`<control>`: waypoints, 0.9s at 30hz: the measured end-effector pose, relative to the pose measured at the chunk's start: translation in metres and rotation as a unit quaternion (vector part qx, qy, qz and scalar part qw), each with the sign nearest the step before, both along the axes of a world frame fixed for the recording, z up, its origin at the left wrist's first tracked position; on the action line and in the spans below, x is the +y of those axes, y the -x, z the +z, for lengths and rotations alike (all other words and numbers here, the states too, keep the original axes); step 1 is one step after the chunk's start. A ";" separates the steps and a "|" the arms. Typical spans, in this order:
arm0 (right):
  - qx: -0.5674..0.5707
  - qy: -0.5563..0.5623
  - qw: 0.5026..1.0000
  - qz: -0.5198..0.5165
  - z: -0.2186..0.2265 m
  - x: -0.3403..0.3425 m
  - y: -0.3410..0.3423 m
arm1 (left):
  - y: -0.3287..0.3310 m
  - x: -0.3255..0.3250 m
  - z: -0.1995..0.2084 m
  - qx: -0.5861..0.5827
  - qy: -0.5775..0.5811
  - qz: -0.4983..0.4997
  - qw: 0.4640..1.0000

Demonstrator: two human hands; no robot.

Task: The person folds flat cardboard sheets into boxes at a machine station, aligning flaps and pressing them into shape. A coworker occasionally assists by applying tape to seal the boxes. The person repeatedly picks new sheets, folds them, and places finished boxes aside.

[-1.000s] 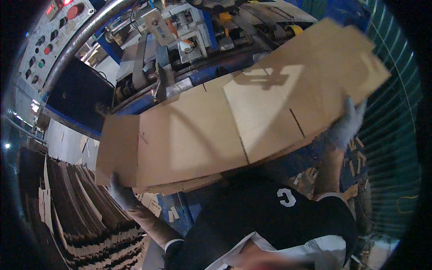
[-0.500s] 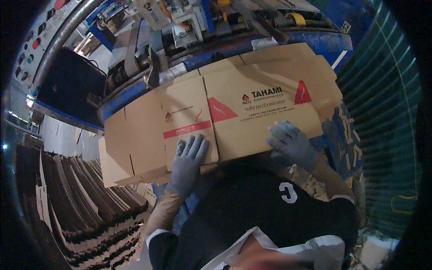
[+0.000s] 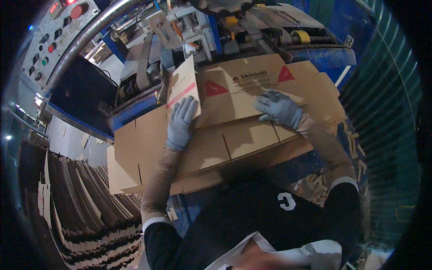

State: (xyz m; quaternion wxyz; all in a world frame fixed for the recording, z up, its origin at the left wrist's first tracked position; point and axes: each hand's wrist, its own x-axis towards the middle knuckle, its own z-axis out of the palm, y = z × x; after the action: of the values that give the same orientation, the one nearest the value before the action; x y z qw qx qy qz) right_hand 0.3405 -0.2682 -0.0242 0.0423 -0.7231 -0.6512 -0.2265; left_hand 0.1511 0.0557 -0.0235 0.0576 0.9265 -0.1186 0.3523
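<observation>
A printed cardboard box blank (image 3: 234,103), brown with red and black print, lies over a stack of flat cardboard blanks (image 3: 198,150) in front of a machine. Its left panel (image 3: 183,85) tilts up toward the machine. Against the lower part of that panel rests my left hand (image 3: 181,123), grey-gloved, with the fingers stretched out. My right hand (image 3: 280,109), gloved likewise, lies flat on the right side of the printed blank with its fingers spread. Neither hand closes round anything. The blank's far edge reaches the machine's front rollers and belts.
The machine (image 3: 198,45) with belts, a blue frame and a metal head stands ahead. A control panel (image 3: 51,40) with buttons is at upper left. Many cardboard sheets (image 3: 90,202) stand stacked at lower left. Cardboard scraps (image 3: 315,184) lie at right, beside a green corrugated wall (image 3: 387,126).
Both hands have moved away from me, and the printed blank has slid toward the machine, uncovering plain blanks below. Its left panel has lifted from lying flat to tilted.
</observation>
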 end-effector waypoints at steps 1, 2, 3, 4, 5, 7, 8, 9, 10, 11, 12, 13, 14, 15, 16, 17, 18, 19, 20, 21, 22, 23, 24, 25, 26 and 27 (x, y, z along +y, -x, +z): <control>0.010 0.007 1.000 0.001 -0.005 0.006 -0.004 | -0.006 0.005 -0.003 0.015 -0.005 0.022 1.000; 0.012 0.003 1.000 0.022 -0.009 0.009 -0.009 | -0.011 0.009 -0.006 0.023 -0.012 0.028 0.999; 0.015 -0.005 1.000 -0.008 -0.012 0.011 -0.015 | -0.015 0.012 -0.010 0.029 -0.011 0.038 0.999; 0.012 -0.022 1.000 -0.019 -0.015 0.011 -0.022 | -0.018 0.013 -0.014 0.020 0.001 0.033 0.999; 0.007 -0.049 0.999 -0.024 -0.018 0.011 -0.031 | -0.021 0.015 -0.018 0.020 0.007 0.040 0.999; -0.004 -0.049 0.999 -0.015 -0.020 0.020 -0.057 | -0.035 0.019 -0.020 0.015 0.024 0.055 0.998; -0.009 -0.055 0.998 -0.007 -0.023 0.028 -0.069 | -0.045 0.021 -0.018 -0.014 0.011 0.053 0.998; -0.024 -0.062 0.997 -0.046 -0.026 0.040 -0.081 | -0.056 0.023 -0.014 -0.013 -0.007 0.103 0.995; -0.041 -0.068 0.993 -0.084 -0.029 0.054 -0.094 | -0.069 0.024 -0.008 0.001 -0.019 0.163 0.986; -0.046 -0.049 0.988 -0.142 -0.034 0.067 -0.101 | -0.078 0.022 -0.004 0.038 -0.028 0.232 0.972; -0.006 -0.053 0.981 -0.188 -0.040 0.079 -0.105 | -0.083 0.018 0.001 0.034 -0.004 0.261 0.965; 0.044 -0.034 0.965 -0.256 -0.042 0.094 -0.107 | -0.087 0.014 0.008 -0.006 0.017 0.246 0.969; 0.091 -0.015 0.942 -0.322 -0.042 0.103 -0.108 | -0.086 0.008 0.014 -0.010 0.048 0.248 0.968; 0.078 -0.067 0.947 -0.304 -0.040 0.105 -0.104 | -0.081 0.003 0.019 -0.010 0.081 0.250 0.965; 0.061 -0.117 0.949 -0.286 -0.036 0.105 -0.096 | -0.067 0.003 0.026 -0.034 0.101 0.203 0.973; 0.085 -0.136 0.947 -0.277 -0.029 0.092 -0.086 | -0.047 0.005 0.031 -0.057 0.121 0.157 0.979; 0.051 -0.220 0.939 -0.260 -0.020 0.079 -0.075 | -0.024 0.006 0.030 -0.146 0.115 0.171 0.968; 0.061 -0.273 0.927 -0.249 -0.013 0.056 -0.060 | 0.013 0.011 0.027 -0.135 0.213 0.204 0.946; 0.115 -0.283 0.916 -0.259 -0.008 0.027 -0.043 | 0.058 0.023 0.027 -0.160 0.138 0.257 0.943; 0.207 -0.299 0.868 -0.339 -0.006 -0.004 -0.026 | 0.091 0.032 0.018 -0.210 0.219 0.336 0.891; 0.325 -0.283 0.810 -0.397 -0.007 -0.041 -0.006 | 0.130 0.046 0.009 -0.272 0.367 0.338 0.823; 0.294 -0.404 0.743 -0.445 -0.013 -0.066 0.011 | 0.162 0.057 -0.006 -0.296 0.432 0.421 0.741; 0.216 -0.475 0.703 -0.483 -0.022 -0.090 0.025 | 0.195 0.067 -0.021 -0.270 0.440 0.527 0.675; 0.043 -0.532 0.703 -0.470 -0.033 -0.105 0.032 | 0.228 0.073 -0.035 -0.182 0.378 0.713 0.562; 0.055 -0.464 0.709 -0.528 -0.046 -0.114 0.033 | 0.248 0.080 -0.052 -0.137 0.380 0.651 0.643; 0.066 -0.397 0.707 -0.582 -0.060 -0.119 0.032 | 0.262 0.087 -0.065 -0.090 0.376 0.582 0.716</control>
State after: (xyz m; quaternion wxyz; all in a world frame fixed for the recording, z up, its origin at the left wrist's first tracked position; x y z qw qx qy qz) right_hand 0.3081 -0.3873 -0.0839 0.2285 -0.8882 0.0528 -0.3951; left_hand -0.1109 0.1426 -0.0889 0.1743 0.6786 0.5814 0.4135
